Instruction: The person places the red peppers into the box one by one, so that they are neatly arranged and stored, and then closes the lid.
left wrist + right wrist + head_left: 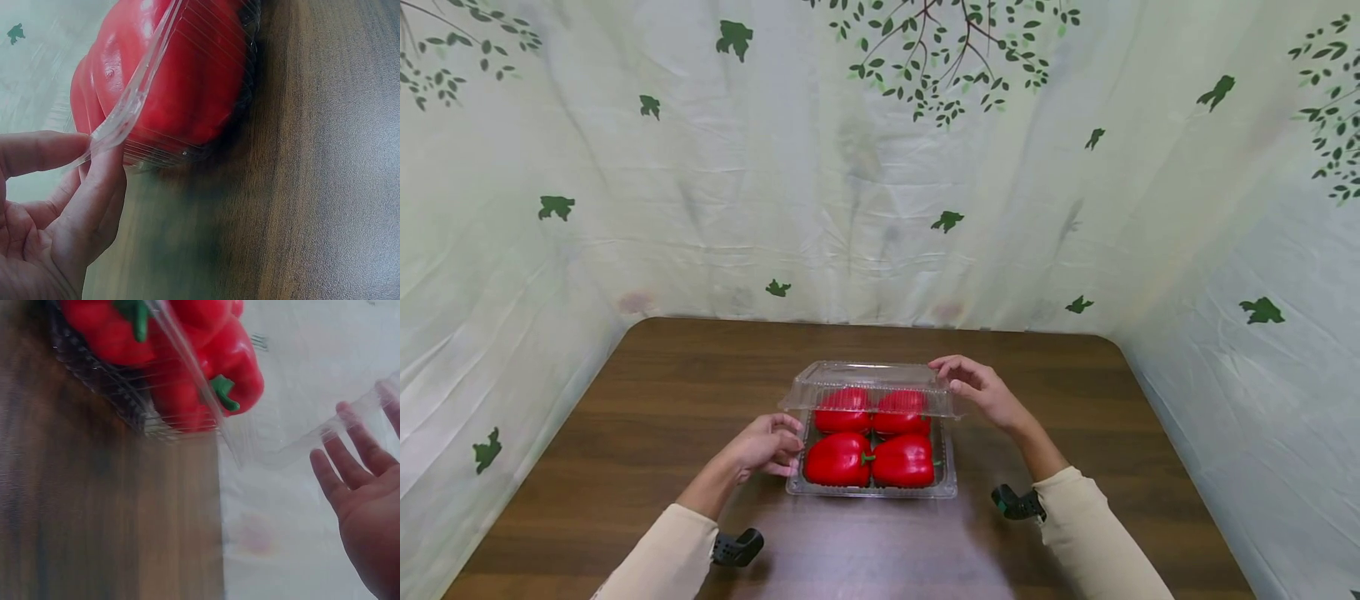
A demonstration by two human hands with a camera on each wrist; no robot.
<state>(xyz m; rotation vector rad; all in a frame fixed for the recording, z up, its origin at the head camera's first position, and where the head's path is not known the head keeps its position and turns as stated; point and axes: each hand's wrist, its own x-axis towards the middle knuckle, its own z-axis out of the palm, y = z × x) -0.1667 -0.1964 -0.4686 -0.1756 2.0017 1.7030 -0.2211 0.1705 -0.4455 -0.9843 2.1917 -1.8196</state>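
Note:
A clear plastic clamshell container [946, 479] stands on the table with several red bell peppers [838, 461] in its base. Its hinged lid [865, 375] is raised at a slant over the far peppers. At the container's left side, my left hand [766, 444] pinches the rim [128, 112] between thumb and fingers, as the left wrist view shows. My right hand [979, 388] is at the lid's right end. In the right wrist view its spread, nearly straight fingers [350, 456] touch the lid's edge. The right thumb is out of that view.
The brown wooden table [700, 367] reaches back to a pale curtain [820, 208] printed with green leaves. More curtain hangs along both sides. A black wrist strap device [737, 547] is on the left wrist and another [1018, 502] on the right.

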